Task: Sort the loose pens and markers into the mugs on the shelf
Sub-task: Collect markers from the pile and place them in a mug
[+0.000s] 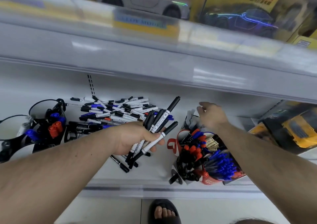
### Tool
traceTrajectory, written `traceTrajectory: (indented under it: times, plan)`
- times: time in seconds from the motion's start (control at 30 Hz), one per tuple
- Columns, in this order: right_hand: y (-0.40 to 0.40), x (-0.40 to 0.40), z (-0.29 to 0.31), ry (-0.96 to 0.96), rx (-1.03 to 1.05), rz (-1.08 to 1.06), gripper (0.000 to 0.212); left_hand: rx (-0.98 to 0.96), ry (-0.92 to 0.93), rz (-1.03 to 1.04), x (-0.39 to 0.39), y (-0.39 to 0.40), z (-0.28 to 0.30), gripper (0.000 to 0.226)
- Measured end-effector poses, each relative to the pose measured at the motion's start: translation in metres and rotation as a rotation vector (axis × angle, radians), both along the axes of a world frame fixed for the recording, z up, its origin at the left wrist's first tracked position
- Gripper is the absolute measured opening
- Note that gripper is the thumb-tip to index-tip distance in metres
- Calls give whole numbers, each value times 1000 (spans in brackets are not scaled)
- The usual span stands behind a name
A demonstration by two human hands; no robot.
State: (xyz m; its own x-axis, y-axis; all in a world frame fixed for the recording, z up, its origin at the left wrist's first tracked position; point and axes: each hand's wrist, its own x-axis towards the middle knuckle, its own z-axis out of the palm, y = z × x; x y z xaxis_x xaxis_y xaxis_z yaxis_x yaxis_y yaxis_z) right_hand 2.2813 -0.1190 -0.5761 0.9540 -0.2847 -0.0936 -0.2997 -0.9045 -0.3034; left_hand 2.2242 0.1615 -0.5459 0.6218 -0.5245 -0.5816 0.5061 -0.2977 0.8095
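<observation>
My left hand grips a bundle of several black-capped white markers above the white shelf. Behind it lies a loose pile of pens and markers with black, blue and a few red caps. My right hand hovers with loosely bent fingers over a mug of grey markers at the right and holds nothing. In front of that mug stand mugs full of red, black and blue pens. At the left, black mugs hold a few blue and red markers.
An upper shelf edge with price labels juts out above the work area. A boxed yellow toy car sits at the right. Two black pens lie near the shelf's front edge. A sandalled foot stands on the floor below.
</observation>
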Motion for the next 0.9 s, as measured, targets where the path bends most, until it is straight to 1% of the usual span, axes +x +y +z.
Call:
traceTrajectory:
  times: [0.07, 0.13, 0.17, 0.2, 0.27, 0.33, 0.4, 0.43, 0.5, 0.57, 0.6, 0.67, 0.77, 0.83, 0.9]
  plan:
    - [23, 0, 31, -98, 236, -52, 28, -33, 3, 21, -1, 4, 3, 21]
    - [54, -15, 61, -73, 592, -125, 28, -70, 15, 69, -4, 6, 7, 23]
    - [68, -27, 74, -28, 760, -112, 30, -102, 32, 101, -6, 6, 10, 23]
    - [82, -40, 85, 39, 854, -66, 33, -142, 53, 134, -9, 6, 13, 23]
    - [105, -65, 98, 165, 927, 11, 38, -212, 92, 175, -15, 7, 20, 22]
    - [121, -83, 103, 180, 919, 56, 30, -233, 107, 165, -21, 9, 25, 21]
    - [130, -95, 105, 104, 838, 51, 16, -224, 91, 124, -26, 12, 28, 22]
    - [132, -99, 107, 55, 813, 31, 14, -216, 76, 108, -28, 14, 29, 23]
    - [134, -106, 116, -59, 774, -2, 15, -209, 48, 86, -31, 19, 32, 24]
    - [131, -111, 132, -164, 664, 14, 17, -214, 28, 72, -35, 23, 34, 22]
    - [129, -113, 139, -183, 602, 33, 20, -217, 17, 69, -37, 25, 35, 22]
    - [127, -115, 148, -168, 543, 57, 32, -211, -19, 45, -42, 28, 39, 21]
    - [127, -122, 149, -141, 577, 51, 49, -186, -38, -49, -49, 32, 42, 20]
    - [127, -127, 147, -158, 633, 44, 48, -179, -17, -112, -54, 34, 43, 23]
    - [127, -130, 147, -166, 703, 44, 40, -182, 2, -133, -58, 34, 44, 29]
